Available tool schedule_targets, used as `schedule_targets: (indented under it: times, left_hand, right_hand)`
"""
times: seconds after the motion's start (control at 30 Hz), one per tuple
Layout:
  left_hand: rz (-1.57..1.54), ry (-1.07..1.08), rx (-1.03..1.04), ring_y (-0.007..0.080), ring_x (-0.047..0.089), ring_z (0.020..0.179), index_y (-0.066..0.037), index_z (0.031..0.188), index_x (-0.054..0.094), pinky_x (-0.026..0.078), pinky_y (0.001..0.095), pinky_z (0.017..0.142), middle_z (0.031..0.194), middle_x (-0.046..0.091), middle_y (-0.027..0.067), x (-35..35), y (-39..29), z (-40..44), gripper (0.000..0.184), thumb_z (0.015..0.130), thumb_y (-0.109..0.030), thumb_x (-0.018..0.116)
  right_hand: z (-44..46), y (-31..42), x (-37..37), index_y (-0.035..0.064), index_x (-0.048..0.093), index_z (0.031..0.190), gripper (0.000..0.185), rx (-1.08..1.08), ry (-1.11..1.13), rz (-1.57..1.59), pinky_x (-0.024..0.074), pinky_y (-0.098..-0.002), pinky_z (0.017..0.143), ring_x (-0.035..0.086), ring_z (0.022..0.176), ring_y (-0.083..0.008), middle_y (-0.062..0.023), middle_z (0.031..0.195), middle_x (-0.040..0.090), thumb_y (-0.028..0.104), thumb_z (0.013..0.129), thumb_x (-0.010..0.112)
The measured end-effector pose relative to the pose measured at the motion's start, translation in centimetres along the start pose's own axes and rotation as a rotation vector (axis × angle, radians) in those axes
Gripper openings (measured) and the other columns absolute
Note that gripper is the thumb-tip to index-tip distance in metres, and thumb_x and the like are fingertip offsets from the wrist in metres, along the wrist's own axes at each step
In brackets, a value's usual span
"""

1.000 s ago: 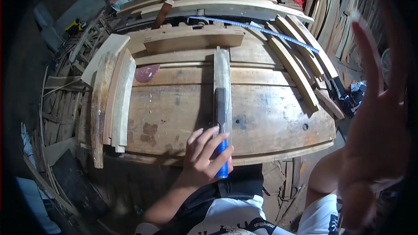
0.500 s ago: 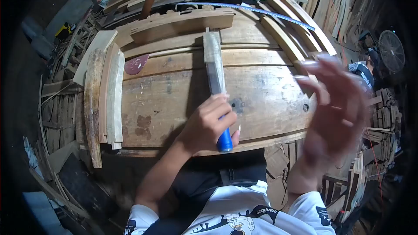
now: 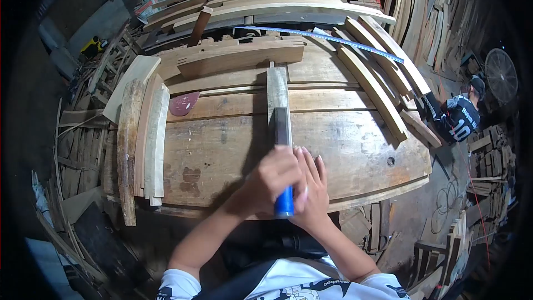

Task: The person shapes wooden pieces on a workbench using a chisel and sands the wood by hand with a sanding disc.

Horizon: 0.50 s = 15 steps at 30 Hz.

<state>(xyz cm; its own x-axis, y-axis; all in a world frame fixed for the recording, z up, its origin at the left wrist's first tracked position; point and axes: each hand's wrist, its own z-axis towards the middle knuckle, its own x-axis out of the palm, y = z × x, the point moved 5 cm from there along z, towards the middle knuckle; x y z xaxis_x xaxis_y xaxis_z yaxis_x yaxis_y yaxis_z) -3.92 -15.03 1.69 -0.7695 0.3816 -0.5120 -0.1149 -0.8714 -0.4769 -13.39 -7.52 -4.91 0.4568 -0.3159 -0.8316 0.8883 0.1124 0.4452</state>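
Note:
A chisel with a blue handle (image 3: 283,203) points away from me over the workbench (image 3: 222,139). My left hand (image 3: 272,175) is wrapped round it where the handle meets the wide flat blade (image 3: 282,125). Under the blade a narrow pale wooden piece (image 3: 277,86) runs away from me, its far end by a curved wooden block (image 3: 241,58). My right hand (image 3: 313,191) is right beside the handle, fingers extended forward over the near end of the wooden piece. Part of its palm is hidden behind my left hand.
Curved wooden strips (image 3: 157,144) lie at the bench's left, more (image 3: 372,91) at the right. A blue measuring tape (image 3: 355,45) stretches across the back. A dark red disc (image 3: 184,104) lies left of centre. Another person (image 3: 461,116) is low at the right, near a fan (image 3: 501,75).
My right hand has come down from the raised position at the right to beside the chisel. My left hand stays round the tool. The camera view has shifted.

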Motion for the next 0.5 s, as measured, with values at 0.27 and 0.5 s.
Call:
schedule_targets:
  times: [0.27, 0.5]
  left_hand:
    - [0.019, 0.050, -0.043, 0.0347, 0.059, 0.080, -0.004, 0.073, 0.054, 0.050, 0.0461, 0.084, 0.078, 0.054, 0.0143, 0.4, 0.1, 0.3, 0.024, 0.071, -0.016, 0.075]
    - [0.084, 0.113, 0.043, 0.0359, 0.059, 0.076, -0.001, 0.076, 0.059, 0.049, 0.0475, 0.084, 0.078, 0.056, 0.0150, 1.0, 0.2, 0.5, 0.026, 0.072, -0.020, 0.076]
  right_hand:
    - [-1.0, -0.5, 1.3, -0.0061, 0.056, 0.136, 0.076, -0.074, -0.072, -0.127, 0.0272, -0.0573, 0.123, 0.045, 0.145, -0.0391, -0.0261, 0.143, 0.056, 0.026, 0.072, 0.080]
    - [-0.8, 0.0, 0.0, -0.0066, 0.054, 0.137, 0.088, -0.057, -0.058, -0.027, 0.0296, -0.0577, 0.122, 0.047, 0.143, -0.0391, -0.0248, 0.144, 0.056, 0.030, 0.064, 0.086]
